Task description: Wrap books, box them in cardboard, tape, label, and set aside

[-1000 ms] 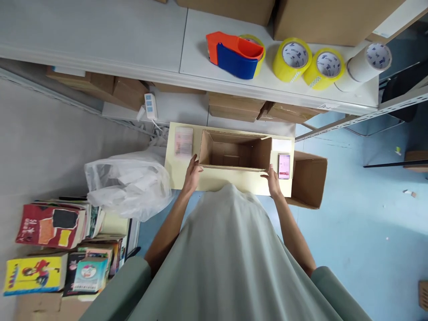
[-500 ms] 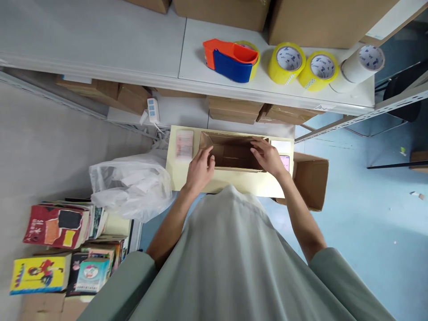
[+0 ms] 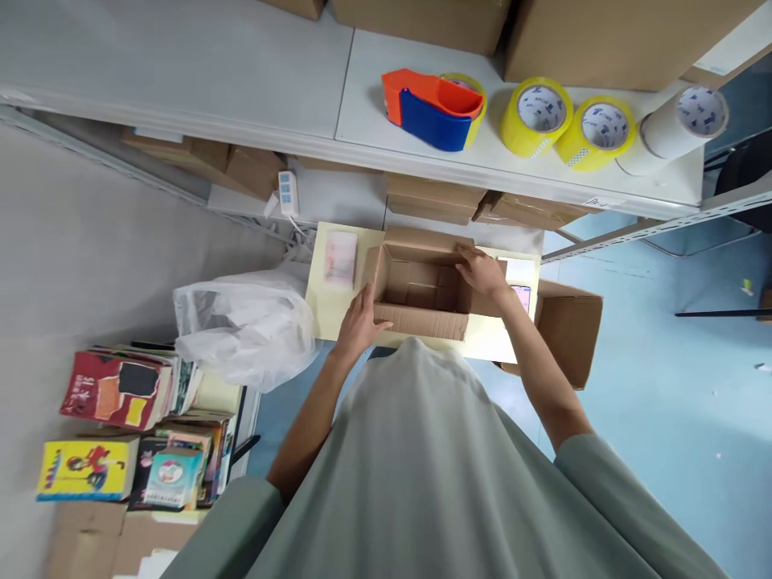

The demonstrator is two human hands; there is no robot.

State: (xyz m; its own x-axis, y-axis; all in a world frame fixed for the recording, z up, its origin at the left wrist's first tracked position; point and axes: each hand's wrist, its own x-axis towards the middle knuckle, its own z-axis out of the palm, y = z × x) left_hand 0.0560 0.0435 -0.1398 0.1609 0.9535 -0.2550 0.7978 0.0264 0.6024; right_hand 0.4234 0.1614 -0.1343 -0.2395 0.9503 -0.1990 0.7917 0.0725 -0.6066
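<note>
An open cardboard box (image 3: 420,323) stands on the pale yellow tabletop (image 3: 338,314); its inside is bare cardboard. The front and back flaps lean outward, and a flap on the right spreads beneath my right hand. My left hand (image 3: 360,323) lies against the box's left side, fingers stretched out and thumb apart near the front flap. Over the right rim, my right hand (image 3: 481,272) touches the cardboard near the far corner, its fingers loosely bent and apart. A lit phone (image 3: 520,298) rests right of the box. A clear packet with pinkish print (image 3: 341,259) lies on the left.
The shelf ahead holds an orange and blue tape dispenser (image 3: 431,108), yellow tape rolls (image 3: 536,117) and white rolls (image 3: 684,125). A plastic bag (image 3: 241,326) hangs at left above stacked books (image 3: 114,390). Another open carton (image 3: 570,334) stands at the table's right.
The box's flaps have folded outward at the front, back and right. My left hand has moved slightly down along the box's left side. The view has shifted a little.
</note>
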